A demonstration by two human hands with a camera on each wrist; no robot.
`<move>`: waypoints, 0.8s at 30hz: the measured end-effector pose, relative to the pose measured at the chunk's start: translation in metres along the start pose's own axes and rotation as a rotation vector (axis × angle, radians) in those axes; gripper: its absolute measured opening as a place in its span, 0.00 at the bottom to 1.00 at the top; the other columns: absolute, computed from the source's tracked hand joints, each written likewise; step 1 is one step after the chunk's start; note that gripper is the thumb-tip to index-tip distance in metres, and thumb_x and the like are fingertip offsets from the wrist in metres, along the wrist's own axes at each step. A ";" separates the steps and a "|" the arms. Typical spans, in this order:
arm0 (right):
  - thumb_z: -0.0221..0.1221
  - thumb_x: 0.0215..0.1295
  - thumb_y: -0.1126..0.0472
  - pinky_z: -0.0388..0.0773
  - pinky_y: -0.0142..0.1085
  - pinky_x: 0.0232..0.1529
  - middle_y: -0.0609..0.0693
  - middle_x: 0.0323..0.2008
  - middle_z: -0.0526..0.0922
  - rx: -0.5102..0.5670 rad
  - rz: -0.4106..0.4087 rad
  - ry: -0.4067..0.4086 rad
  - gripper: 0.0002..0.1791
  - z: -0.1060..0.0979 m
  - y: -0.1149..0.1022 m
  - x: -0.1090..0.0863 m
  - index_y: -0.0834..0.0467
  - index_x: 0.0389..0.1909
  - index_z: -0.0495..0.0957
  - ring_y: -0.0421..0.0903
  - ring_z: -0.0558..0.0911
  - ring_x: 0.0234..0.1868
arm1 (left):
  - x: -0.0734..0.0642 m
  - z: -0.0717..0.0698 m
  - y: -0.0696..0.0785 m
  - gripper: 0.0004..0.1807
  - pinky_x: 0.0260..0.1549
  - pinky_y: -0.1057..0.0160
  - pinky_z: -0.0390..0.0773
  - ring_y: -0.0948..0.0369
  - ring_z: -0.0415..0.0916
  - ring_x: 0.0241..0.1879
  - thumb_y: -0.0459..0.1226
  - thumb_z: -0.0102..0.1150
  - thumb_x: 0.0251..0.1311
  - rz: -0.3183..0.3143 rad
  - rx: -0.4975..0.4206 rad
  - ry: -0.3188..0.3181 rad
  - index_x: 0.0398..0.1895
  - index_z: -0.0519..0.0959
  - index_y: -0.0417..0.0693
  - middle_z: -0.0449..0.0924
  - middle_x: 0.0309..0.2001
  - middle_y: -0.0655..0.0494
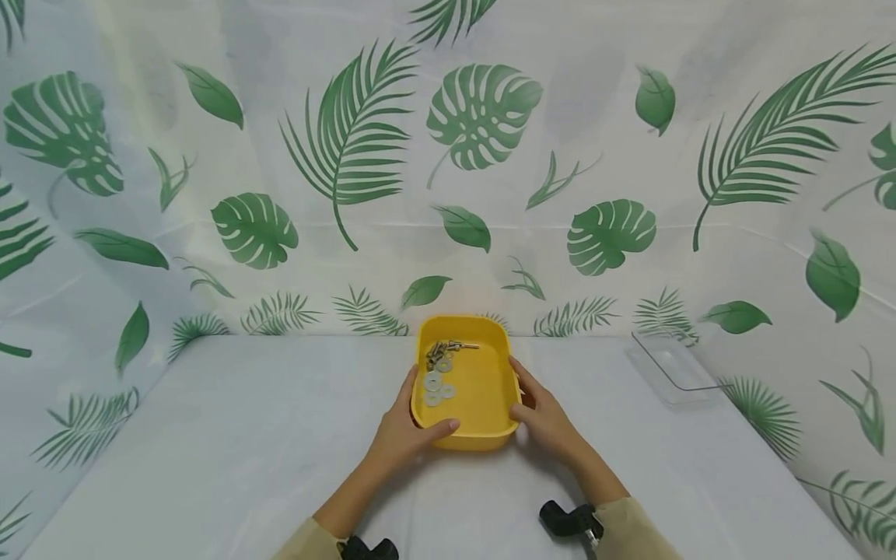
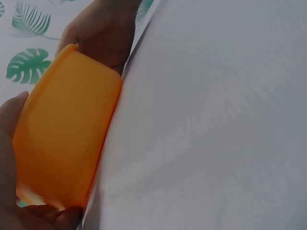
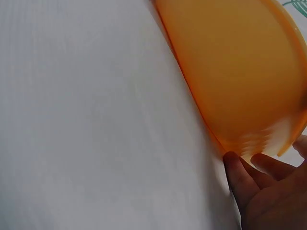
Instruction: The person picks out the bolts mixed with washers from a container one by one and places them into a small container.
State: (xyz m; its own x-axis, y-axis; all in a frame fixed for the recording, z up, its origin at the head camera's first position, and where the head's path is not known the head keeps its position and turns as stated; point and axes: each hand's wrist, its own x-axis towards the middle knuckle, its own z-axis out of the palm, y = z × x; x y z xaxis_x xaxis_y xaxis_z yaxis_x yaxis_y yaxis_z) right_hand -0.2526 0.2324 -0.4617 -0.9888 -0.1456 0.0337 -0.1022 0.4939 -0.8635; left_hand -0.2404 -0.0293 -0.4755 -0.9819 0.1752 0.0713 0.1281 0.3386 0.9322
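A yellow plastic tray [image 1: 483,389] with rounded corners is between my two hands on the white table. My left hand [image 1: 402,432] grips its left near corner, thumb over the near rim. On the other side my right hand [image 1: 549,420] holds the right wall, with its thumb at the rim. Inside, several small metal screws [image 1: 439,351] are heaped at the far left, and several flat washers [image 1: 433,381] lie below them along the left side. In the right wrist view, the right fingers [image 3: 240,177] touch the tray's lower outer wall [image 3: 235,67].
A clear, shallow plastic box [image 1: 675,373] stands at the right back of the table [image 1: 245,435]. Behind the table hangs a white cloth [image 1: 392,155] printed with green leaves, which also runs along both sides.
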 end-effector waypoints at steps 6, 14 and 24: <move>0.51 0.61 0.64 0.67 0.54 0.73 0.60 0.79 0.58 0.037 -0.002 0.001 0.46 -0.014 0.010 -0.002 0.48 0.82 0.48 0.60 0.67 0.76 | 0.005 0.012 0.006 0.62 0.66 0.47 0.74 0.54 0.74 0.64 0.58 0.72 0.49 0.022 0.009 -0.032 0.83 0.45 0.58 0.71 0.71 0.47; 0.52 0.60 0.63 0.66 0.56 0.75 0.59 0.79 0.57 0.075 0.030 0.006 0.47 -0.014 0.013 -0.003 0.45 0.82 0.49 0.61 0.66 0.76 | 0.027 0.002 0.009 0.41 0.72 0.43 0.68 0.43 0.67 0.72 0.44 0.50 0.72 0.012 -0.138 -0.063 0.82 0.46 0.47 0.62 0.75 0.35; 0.53 0.59 0.62 0.76 0.51 0.68 0.63 0.76 0.64 0.134 0.083 0.029 0.47 -0.018 0.012 0.000 0.44 0.81 0.48 0.60 0.71 0.72 | 0.053 0.003 -0.010 0.42 0.77 0.40 0.56 0.42 0.53 0.79 0.30 0.44 0.61 0.126 -0.272 -0.085 0.82 0.51 0.48 0.53 0.80 0.42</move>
State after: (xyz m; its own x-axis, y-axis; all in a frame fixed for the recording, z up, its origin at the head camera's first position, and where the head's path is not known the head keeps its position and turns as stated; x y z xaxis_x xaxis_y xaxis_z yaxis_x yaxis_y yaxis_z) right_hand -0.2558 0.2541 -0.4628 -0.9961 -0.0832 -0.0281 -0.0060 0.3839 -0.9234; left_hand -0.2934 -0.0207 -0.4822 -0.9441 0.2809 0.1727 0.1944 0.0512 0.9796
